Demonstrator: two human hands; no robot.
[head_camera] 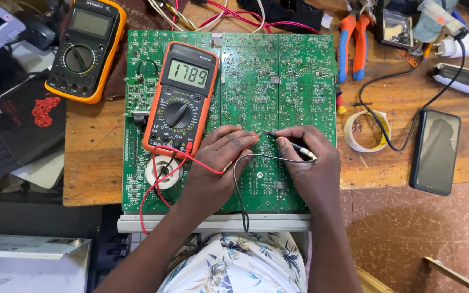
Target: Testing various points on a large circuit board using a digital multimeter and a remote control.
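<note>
A large green circuit board (pixel 278 70) lies solder side up on a wooden table (pixel 90 157). An orange multimeter (pixel 181 97) with a lit display rests on the board's left part. My left hand (pixel 221 163) pinches the red probe, whose red lead (pixel 156 187) loops back to the meter. My right hand (pixel 310 163) grips the black probe (pixel 286 140), its black lead (pixel 240 190) curling toward me. Both probe tips meet the board near its middle, close together.
A second, yellow multimeter (pixel 85 49) sits at the upper left beside a laptop (pixel 1 114). Orange-handled pliers (pixel 352 46), a tape roll (pixel 366 131), a dark phone (pixel 436 152) and a plug with black cable (pixel 451 46) lie to the right. Loose wires crowd the far edge.
</note>
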